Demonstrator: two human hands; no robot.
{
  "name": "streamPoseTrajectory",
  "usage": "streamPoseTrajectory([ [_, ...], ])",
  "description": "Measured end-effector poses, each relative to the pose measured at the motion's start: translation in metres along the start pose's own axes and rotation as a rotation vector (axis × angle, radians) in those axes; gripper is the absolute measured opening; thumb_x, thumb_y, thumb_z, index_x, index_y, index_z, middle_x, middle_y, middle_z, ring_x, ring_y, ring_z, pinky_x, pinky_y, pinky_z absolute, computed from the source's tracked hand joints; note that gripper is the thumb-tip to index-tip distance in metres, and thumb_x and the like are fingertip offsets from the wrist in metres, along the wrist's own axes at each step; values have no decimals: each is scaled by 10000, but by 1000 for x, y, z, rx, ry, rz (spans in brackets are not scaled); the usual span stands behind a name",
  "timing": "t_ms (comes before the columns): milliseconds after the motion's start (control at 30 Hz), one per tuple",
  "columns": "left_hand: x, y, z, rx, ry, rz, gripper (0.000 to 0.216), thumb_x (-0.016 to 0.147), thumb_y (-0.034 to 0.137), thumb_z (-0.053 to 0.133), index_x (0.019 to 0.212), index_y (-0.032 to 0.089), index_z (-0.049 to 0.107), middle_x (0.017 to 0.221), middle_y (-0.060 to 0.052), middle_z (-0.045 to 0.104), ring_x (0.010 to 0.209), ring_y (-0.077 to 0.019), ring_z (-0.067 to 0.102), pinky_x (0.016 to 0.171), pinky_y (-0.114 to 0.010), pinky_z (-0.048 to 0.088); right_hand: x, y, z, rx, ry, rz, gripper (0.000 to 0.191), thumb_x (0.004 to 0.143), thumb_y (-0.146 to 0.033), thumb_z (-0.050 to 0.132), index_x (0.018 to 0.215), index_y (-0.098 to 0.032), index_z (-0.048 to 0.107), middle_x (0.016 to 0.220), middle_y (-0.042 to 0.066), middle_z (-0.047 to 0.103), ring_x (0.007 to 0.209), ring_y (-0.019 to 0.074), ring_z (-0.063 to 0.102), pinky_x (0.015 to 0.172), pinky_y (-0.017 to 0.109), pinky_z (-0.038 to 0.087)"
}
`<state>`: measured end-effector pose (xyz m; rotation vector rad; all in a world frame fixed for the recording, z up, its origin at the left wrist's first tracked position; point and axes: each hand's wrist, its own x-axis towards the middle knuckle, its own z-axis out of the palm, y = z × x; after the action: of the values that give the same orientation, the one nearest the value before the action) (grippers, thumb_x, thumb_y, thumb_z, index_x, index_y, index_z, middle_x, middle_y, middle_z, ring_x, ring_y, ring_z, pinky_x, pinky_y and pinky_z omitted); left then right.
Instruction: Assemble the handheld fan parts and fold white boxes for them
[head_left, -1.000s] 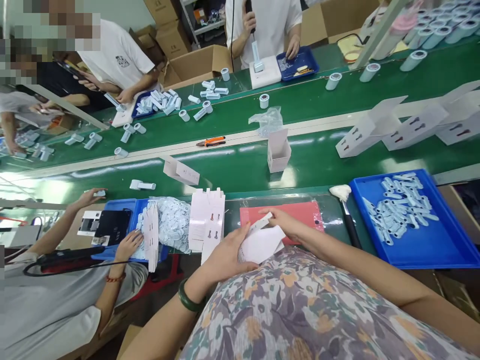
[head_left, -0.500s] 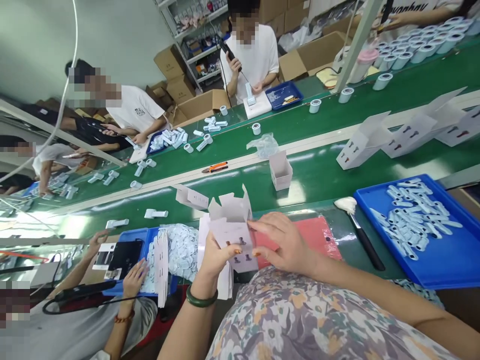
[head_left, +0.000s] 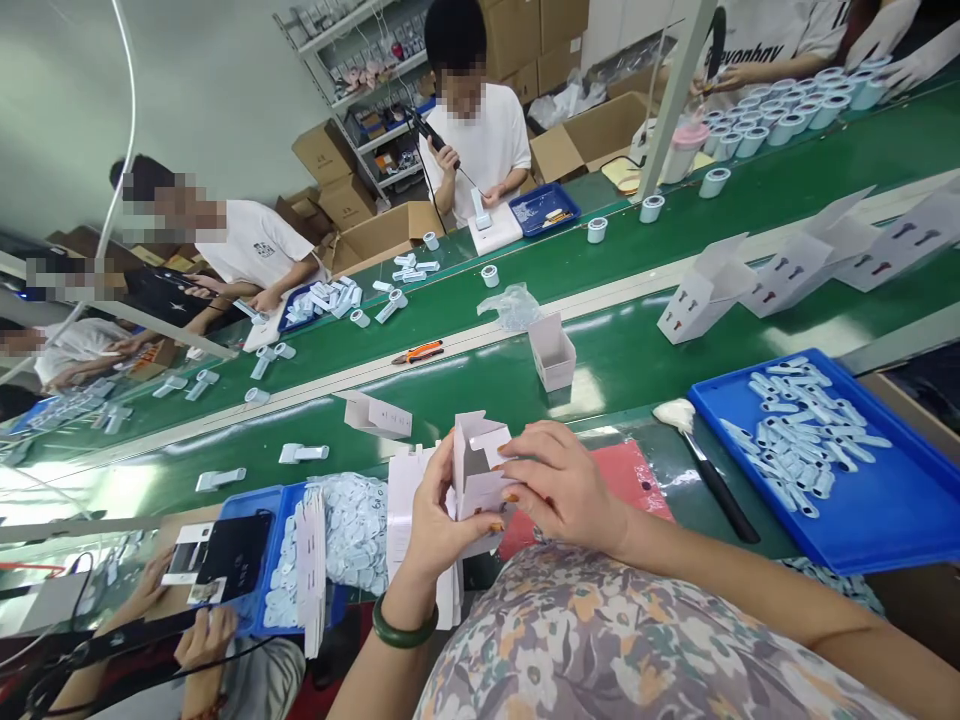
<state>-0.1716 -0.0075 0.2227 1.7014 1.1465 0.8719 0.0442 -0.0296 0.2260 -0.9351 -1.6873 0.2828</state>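
A small white cardboard box with printed sides and partly raised flaps is held up close in front of my body. Wrapped round its left side, my left hand has the thumb across the near face. My right hand pinches the box's right edge by a flap, thumb and fingers bent. Behind and below my left hand lies a stack of flat white cartons. A red sheet lies beyond my right wrist.
To the right are a blue tray of light-blue parts and a black-handled tool. Ahead, the green conveyor carries opened white boxes and orange pliers. A co-worker's hands are at left; others sit across the belt.
The box has turned and tipped in my hands, and its flaps stand less spread out. My left fingers now reach round its far side. The co-worker's near hand at left has moved down.
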Motion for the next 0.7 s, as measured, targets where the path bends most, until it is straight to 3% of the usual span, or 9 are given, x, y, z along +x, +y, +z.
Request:
streamPoseTrajectory([
  [133, 0, -1, 4, 212, 86, 148, 1068, 709, 678, 847, 1565, 246, 378, 1525, -191, 542, 1339, -388, 597, 1087, -532, 538, 1, 2, 3, 267, 25, 304, 135, 972, -277, 601, 858, -242, 665, 999, 67, 685, 953, 230, 617, 853, 413, 537],
  [200, 2, -1, 7, 343, 121, 290, 997, 753, 606, 852, 1563, 262, 384, 1491, -179, 578, 1312, -374, 621, 1075, -525, 545, 2, 5, 6, 384, 24, 484, 122, 955, -238, 590, 1036, -256, 679, 959, 44, 653, 923, 205, 618, 850, 381, 544],
  [267, 4, -1, 11, 430, 122, 406, 938, 785, 525, 857, 1560, 284, 388, 1434, -157, 628, 1268, -352, 653, 1039, -495, 570, 2, 7, 10, 421, 17, 603, 431, 939, -212, 576, 1364, -287, 585, 1017, 40, 637, 939, 191, 624, 855, 360, 561],
  [333, 4, -2, 16, 449, 125, 415, 938, 791, 498, 860, 1566, 291, 373, 1424, -152, 634, 1258, -345, 660, 1027, -485, 578, 1, 8, 12, 378, 8, 602, 584, 954, -223, 563, 1522, -312, 458, 1197, 71, 618, 1056, 201, 623, 938, 386, 562],
  [433, 2, -5, 23, 370, 161, 285, 987, 777, 571, 844, 1573, 271, 344, 1490, -181, 571, 1317, -367, 619, 1073, -527, 549, -1, 6, 13, 298, 28, 461, 444, 1047, -325, 487, 1489, -312, 520, 1429, 108, 534, 1321, 251, 535, 1140, 470, 456],
  [567, 0, -12, 28, 236, 161, 180, 1015, 766, 641, 821, 1570, 257, 337, 1524, -200, 524, 1358, -373, 583, 1095, -529, 533, 2, 2, 11, 334, 33, 422, 485, 1056, -522, 492, 1484, -296, 534, 1458, 128, 543, 1415, 292, 477, 1185, 497, 418],
  [700, 2, -15, 22, 320, 204, 268, 1039, 756, 596, 852, 1583, 260, 319, 1504, -200, 543, 1337, -371, 598, 1086, -528, 534, 5, -1, 7, 372, 32, 461, 233, 1001, -424, 636, 1178, -289, 706, 1458, 100, 554, 1361, 277, 532, 1156, 503, 459],
])
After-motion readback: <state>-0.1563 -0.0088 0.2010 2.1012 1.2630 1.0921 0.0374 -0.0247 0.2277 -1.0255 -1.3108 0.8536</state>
